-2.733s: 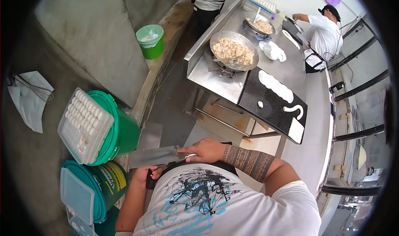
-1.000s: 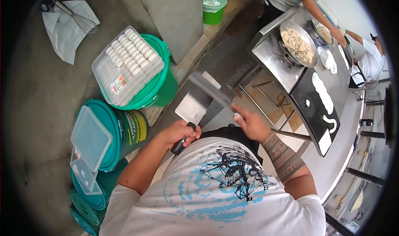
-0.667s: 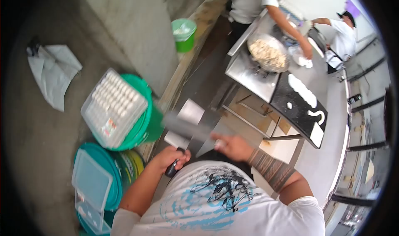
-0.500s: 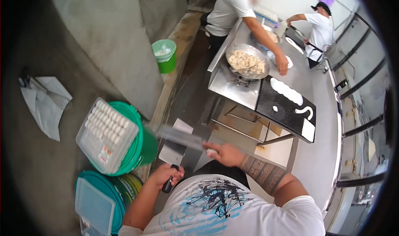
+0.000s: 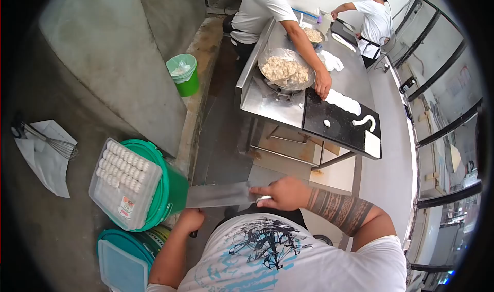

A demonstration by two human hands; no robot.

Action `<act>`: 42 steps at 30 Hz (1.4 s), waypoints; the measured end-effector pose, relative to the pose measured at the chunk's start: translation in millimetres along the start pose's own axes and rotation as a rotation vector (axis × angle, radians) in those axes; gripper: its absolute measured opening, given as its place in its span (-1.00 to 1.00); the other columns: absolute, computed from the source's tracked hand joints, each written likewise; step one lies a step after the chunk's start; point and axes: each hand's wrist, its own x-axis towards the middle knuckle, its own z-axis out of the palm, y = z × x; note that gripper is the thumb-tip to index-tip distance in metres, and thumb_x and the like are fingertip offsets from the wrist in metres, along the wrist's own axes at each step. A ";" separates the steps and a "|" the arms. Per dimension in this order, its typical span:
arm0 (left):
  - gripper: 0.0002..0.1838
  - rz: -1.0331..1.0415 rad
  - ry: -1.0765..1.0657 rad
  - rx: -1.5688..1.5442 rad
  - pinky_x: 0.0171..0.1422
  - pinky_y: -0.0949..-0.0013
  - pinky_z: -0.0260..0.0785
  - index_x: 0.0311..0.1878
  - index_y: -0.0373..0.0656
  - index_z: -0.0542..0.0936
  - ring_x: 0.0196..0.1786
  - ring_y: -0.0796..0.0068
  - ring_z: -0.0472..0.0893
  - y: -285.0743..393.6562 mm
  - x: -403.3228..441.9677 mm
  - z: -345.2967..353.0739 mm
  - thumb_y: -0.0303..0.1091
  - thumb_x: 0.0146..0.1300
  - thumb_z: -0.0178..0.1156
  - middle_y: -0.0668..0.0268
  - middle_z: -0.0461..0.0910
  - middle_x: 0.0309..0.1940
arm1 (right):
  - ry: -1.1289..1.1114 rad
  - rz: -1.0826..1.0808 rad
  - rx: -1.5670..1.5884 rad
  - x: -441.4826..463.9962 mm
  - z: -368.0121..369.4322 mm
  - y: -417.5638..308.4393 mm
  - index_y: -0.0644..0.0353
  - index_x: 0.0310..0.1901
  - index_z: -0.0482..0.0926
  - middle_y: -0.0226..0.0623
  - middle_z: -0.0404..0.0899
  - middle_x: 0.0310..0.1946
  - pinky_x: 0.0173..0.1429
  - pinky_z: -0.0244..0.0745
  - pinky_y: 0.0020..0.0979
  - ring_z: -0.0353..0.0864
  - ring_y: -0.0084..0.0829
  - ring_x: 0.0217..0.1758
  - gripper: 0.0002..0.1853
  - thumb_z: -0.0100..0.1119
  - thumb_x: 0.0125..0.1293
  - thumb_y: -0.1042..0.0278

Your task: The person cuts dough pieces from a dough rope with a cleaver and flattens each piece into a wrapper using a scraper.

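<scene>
My right hand (image 5: 282, 193), with a tattooed forearm behind it, grips a cleaver (image 5: 218, 195) at its handle, index finger stretched along the blade. The wide grey blade points left, in front of my body. Below the blade's left end, my left hand (image 5: 191, 220) is closed around a black-handled tool (image 5: 194, 234). Only the dark end of that handle shows beneath my fist; the rest is hidden, so its kind cannot be told.
Left stand a green bucket (image 5: 177, 189) topped by a clear box of white dough balls (image 5: 123, 171) and a teal-lidded tub (image 5: 121, 261). Ahead, a co-worker's hand (image 5: 322, 84) touches white dough (image 5: 343, 103) on a black board (image 5: 334, 132), beside a pan of filling (image 5: 285, 71).
The cleaver has swung down to nearly level, its blade closer to my left hand. My left hand has turned and moved slightly left. The co-worker's hand has come onto the dough.
</scene>
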 end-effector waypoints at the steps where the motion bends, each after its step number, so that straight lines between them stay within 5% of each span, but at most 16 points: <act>1: -0.60 0.119 0.118 0.117 0.05 -0.04 0.66 0.23 -0.33 0.64 -0.11 -0.13 0.77 -23.3 12.6 9.6 -0.46 0.35 0.24 -0.10 0.76 -0.03 | 0.010 -0.019 0.002 -0.9 4.0 0.5 -0.27 0.48 0.56 0.01 0.77 -0.31 -0.04 0.70 0.05 0.81 0.09 -0.19 -0.38 -0.03 0.60 -0.41; 4: -0.53 0.396 0.439 0.153 0.56 -0.02 0.40 0.33 -0.26 0.63 0.35 -0.21 0.60 -63.1 41.6 32.2 -0.43 0.36 0.25 -0.13 0.70 0.22 | 0.029 -0.035 0.016 -0.2 5.6 -5.9 -0.26 0.46 0.59 -0.06 0.78 -0.30 -0.10 0.69 0.03 0.81 0.08 -0.24 -0.40 0.01 0.60 -0.38; 5: -0.49 0.625 0.354 0.467 0.62 0.02 0.35 0.40 -0.26 0.57 0.46 -0.11 0.53 -77.3 52.3 24.5 -0.45 0.37 0.19 -0.09 0.64 0.34 | 0.024 -0.060 0.028 0.0 6.1 -16.6 -0.26 0.45 0.59 -0.07 0.78 -0.31 -0.12 0.69 0.03 0.80 0.07 -0.24 -0.40 0.02 0.60 -0.38; 9: -0.39 0.533 0.481 0.452 0.48 -0.04 0.45 0.49 -0.27 0.47 0.36 -0.20 0.60 -55.4 28.4 8.2 -0.47 0.35 0.19 -0.09 0.68 0.27 | 0.108 0.014 -0.111 3.5 5.0 -48.3 -0.16 0.44 0.60 -0.12 0.76 -0.37 -0.17 0.68 -0.04 0.80 0.02 -0.28 -0.41 0.14 0.56 -0.30; 12: -0.37 -0.059 0.371 0.128 0.40 -0.09 0.50 0.51 -0.30 0.44 0.28 -0.27 0.65 9.5 -5.2 -16.4 -0.48 0.34 0.17 -0.19 0.69 0.20 | 0.127 0.082 -0.048 13.1 8.8 -32.8 -0.13 0.44 0.60 -0.13 0.76 -0.36 -0.18 0.67 -0.05 0.80 0.00 -0.28 -0.40 0.19 0.55 -0.28; 15: -0.34 0.089 0.482 0.131 0.38 -0.12 0.50 0.52 -0.34 0.41 0.27 -0.31 0.65 -8.8 -9.2 -2.1 -0.50 0.33 0.16 -0.27 0.66 0.20 | 0.050 -0.024 -0.043 5.8 9.0 -37.8 -0.10 0.43 0.61 -0.11 0.75 -0.36 -0.15 0.67 -0.04 0.80 0.00 -0.27 -0.41 0.18 0.56 -0.27; 20: -0.31 -0.023 0.412 0.137 0.40 -0.13 0.49 0.55 -0.39 0.36 0.26 -0.30 0.66 -4.8 -17.8 9.9 -0.52 0.32 0.17 -0.31 0.66 0.18 | 0.011 0.252 0.083 21.8 3.5 -8.3 -0.06 0.43 0.63 0.00 0.77 -0.34 -0.05 0.69 0.00 0.81 0.06 -0.19 -0.41 0.16 0.59 -0.25; 23: -0.30 -0.051 0.390 0.122 0.39 -0.14 0.50 0.55 -0.40 0.35 0.26 -0.31 0.66 -10.8 -21.7 15.5 -0.54 0.31 0.17 -0.32 0.64 0.20 | -0.032 -0.014 0.041 5.3 13.4 -31.2 -0.01 0.43 0.61 0.04 0.75 -0.36 -0.04 0.68 0.01 0.81 0.11 -0.17 -0.41 0.13 0.61 -0.24; 28: -0.29 -0.019 0.434 0.144 0.36 -0.20 0.51 0.55 -0.38 0.34 0.24 -0.34 0.66 -10.3 -35.4 24.9 -0.56 0.30 0.17 -0.33 0.61 0.26 | 0.035 0.252 0.131 31.3 20.4 6.4 -0.09 0.45 0.61 0.06 0.77 -0.32 0.05 0.68 -0.01 0.82 0.07 -0.09 -0.41 0.15 0.59 -0.26; 31: -0.28 -0.055 0.402 0.155 0.37 -0.22 0.49 0.56 -0.37 0.31 0.24 -0.36 0.65 -7.6 -39.3 17.5 -0.56 0.31 0.16 -0.34 0.60 0.26 | -0.005 -0.053 0.045 12.9 30.1 -16.6 -0.05 0.45 0.61 0.08 0.76 -0.32 0.08 0.66 0.02 0.81 0.08 -0.07 -0.42 0.13 0.62 -0.22; 33: -0.28 -0.054 0.397 0.131 0.41 -0.23 0.43 0.58 -0.36 0.30 0.27 -0.39 0.60 -20.8 -38.1 26.0 -0.53 0.33 0.16 -0.36 0.61 0.23 | 0.016 0.137 0.145 28.2 39.5 16.1 -0.04 0.45 0.60 0.09 0.78 -0.28 0.16 0.65 0.00 0.81 0.10 -0.05 -0.43 0.14 0.62 -0.21; 34: -0.30 0.045 0.456 0.263 0.11 -0.13 0.63 0.57 -0.35 0.33 -0.02 -0.20 0.76 -43.5 -31.5 41.8 -0.51 0.34 0.17 -0.22 0.70 0.12 | 0.076 0.247 0.172 43.5 48.2 57.6 -0.05 0.46 0.60 0.09 0.79 -0.25 0.18 0.65 -0.01 0.81 0.11 -0.04 -0.42 0.15 0.62 -0.21; 36: -0.30 0.007 0.216 -0.124 -0.18 0.07 0.63 0.57 -0.35 0.36 -0.27 0.11 0.72 -47.1 -32.7 48.3 -0.50 0.33 0.17 -0.07 0.73 -0.01 | 0.191 0.356 0.276 45.1 56.5 78.2 -0.05 0.47 0.59 0.11 0.79 -0.19 0.19 0.65 -0.02 0.81 0.13 -0.04 -0.42 0.17 0.61 -0.20; 38: -0.27 -0.177 -0.135 -0.799 -0.54 0.46 0.42 0.58 -0.33 0.39 -0.54 0.61 0.50 -16.6 -47.9 25.6 -0.51 0.29 0.17 0.18 0.68 -0.21 | 0.305 0.331 0.424 39.3 61.4 71.2 -0.05 0.47 0.59 0.13 0.78 -0.13 0.17 0.66 -0.02 0.80 0.17 -0.05 -0.42 0.20 0.59 -0.18; 42: -0.40 -0.102 -0.442 -1.304 -0.54 0.47 0.42 0.43 -0.34 0.54 -0.53 0.62 0.50 -15.9 -53.9 25.4 -0.55 0.27 0.16 0.19 0.65 -0.26 | 0.087 0.033 0.361 15.9 58.3 -9.8 -0.06 0.48 0.57 0.15 0.78 -0.08 0.08 0.67 -0.04 0.79 0.15 -0.06 -0.42 0.26 0.56 -0.14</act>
